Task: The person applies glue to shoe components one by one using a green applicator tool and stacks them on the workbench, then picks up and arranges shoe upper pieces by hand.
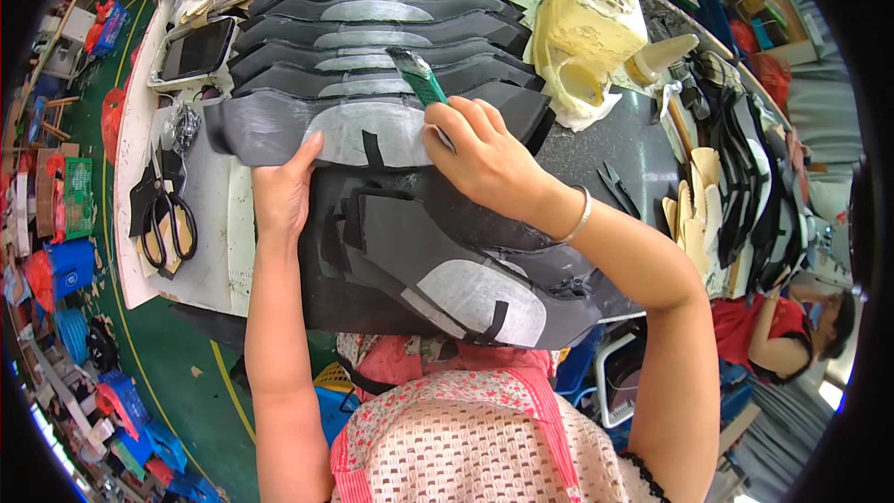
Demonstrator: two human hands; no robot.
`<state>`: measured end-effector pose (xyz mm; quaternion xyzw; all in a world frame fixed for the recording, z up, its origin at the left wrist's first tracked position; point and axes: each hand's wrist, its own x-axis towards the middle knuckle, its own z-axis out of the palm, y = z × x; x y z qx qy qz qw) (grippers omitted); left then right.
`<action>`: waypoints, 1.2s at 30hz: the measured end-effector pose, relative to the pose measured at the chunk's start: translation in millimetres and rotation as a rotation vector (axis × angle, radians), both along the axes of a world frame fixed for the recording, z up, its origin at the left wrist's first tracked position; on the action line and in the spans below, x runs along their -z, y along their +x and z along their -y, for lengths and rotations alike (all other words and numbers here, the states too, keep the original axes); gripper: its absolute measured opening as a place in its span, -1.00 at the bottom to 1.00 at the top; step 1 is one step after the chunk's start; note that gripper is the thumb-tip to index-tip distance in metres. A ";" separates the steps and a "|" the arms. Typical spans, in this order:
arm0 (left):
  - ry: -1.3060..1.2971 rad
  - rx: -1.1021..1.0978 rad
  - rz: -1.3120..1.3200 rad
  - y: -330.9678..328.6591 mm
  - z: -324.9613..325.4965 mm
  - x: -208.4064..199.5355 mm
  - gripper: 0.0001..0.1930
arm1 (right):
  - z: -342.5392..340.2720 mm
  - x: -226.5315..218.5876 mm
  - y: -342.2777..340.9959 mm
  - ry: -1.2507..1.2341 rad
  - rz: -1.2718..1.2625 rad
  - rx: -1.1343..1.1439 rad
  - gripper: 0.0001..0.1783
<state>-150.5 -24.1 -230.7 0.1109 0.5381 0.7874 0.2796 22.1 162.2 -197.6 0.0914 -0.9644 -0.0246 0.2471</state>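
Note:
My left hand [282, 188] pinches the near edge of a dark grey shoe-upper piece [265, 126], thumb on top and fingers under it. This piece carries a pale grey rounded patch [346, 135] with a short black strip [372, 150] across its near edge. My right hand [484, 149] is closed round a green utility knife [424, 79], its smeared end pointing up and away; its lower end is hidden in my fingers. Beyond lie several similar pieces [377, 9] in an overlapping row. Nearer me is a stack of pieces [466, 270], the top one also bearing a black strip.
A glue-crusted yellow container [593, 19] stands at the back right, beside a pale nozzle [663, 58]. Black scissors [168, 219] and a phone [198, 48] lie at left. Tweezers [618, 188] are at right, near more black pieces [745, 168]. Another person [778, 335] sits far right.

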 end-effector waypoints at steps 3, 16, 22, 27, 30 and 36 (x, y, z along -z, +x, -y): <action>-0.410 -0.104 -0.354 -4.3 1.1 15.0 -0.44 | -5.0 -0.1 2.1 -0.186 0.125 0.024 -0.59; -0.212 0.324 -1.519 155.2 39.2 -25.2 -0.66 | -112.9 -52.0 70.7 -0.365 0.007 0.472 -0.80; -0.166 0.285 -1.441 189.2 52.3 1.7 -0.68 | -94.7 -59.2 86.4 -0.962 -0.126 0.901 -0.67; -0.158 0.249 -1.389 197.6 55.6 14.5 -0.66 | -21.1 -51.2 77.8 -1.741 0.286 0.339 -0.72; -0.182 0.236 -1.391 199.8 56.0 17.3 -0.66 | 5.2 -26.9 51.0 -1.346 0.500 0.078 -0.73; -0.216 0.148 -1.450 201.1 55.4 17.6 -0.72 | 21.7 -8.5 18.2 -1.453 0.294 0.075 -0.78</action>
